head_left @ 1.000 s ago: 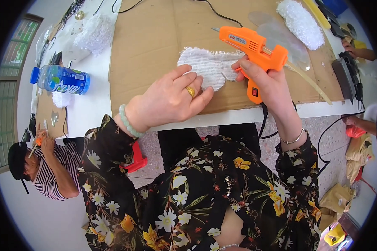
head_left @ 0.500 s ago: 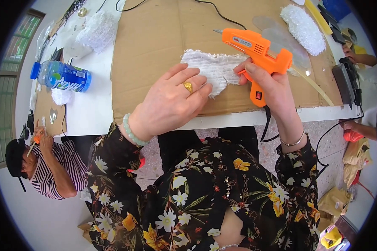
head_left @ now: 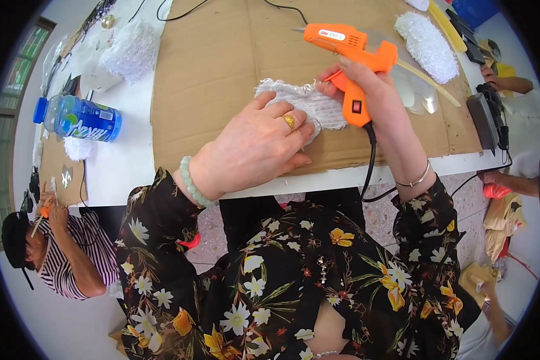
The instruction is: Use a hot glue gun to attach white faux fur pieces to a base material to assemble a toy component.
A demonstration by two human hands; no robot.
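Observation:
My right hand (head_left: 372, 96) grips an orange glue gun (head_left: 348, 51) by its handle, nozzle pointing left above the cardboard sheet (head_left: 222, 66). Its black cord (head_left: 369, 162) drops over the table edge. My left hand (head_left: 258, 144), with a gold ring and a pale bead bracelet, presses flat on a white fluffy fabric piece (head_left: 318, 105) lying on the cardboard. The fabric's near part is hidden under my fingers. The glue gun sits just right of and above the fabric.
A blue plastic bottle (head_left: 78, 117) lies on the white table (head_left: 126, 162) at left. White fluffy pieces lie at the far left (head_left: 129, 51) and far right (head_left: 426, 36). A person in a striped shirt (head_left: 66, 252) sits lower left; another person's hands (head_left: 504, 78) at right.
The view has closed in on the table. My right hand has lifted the glue gun slightly up and right of the fabric; my left hand stays pressed on it.

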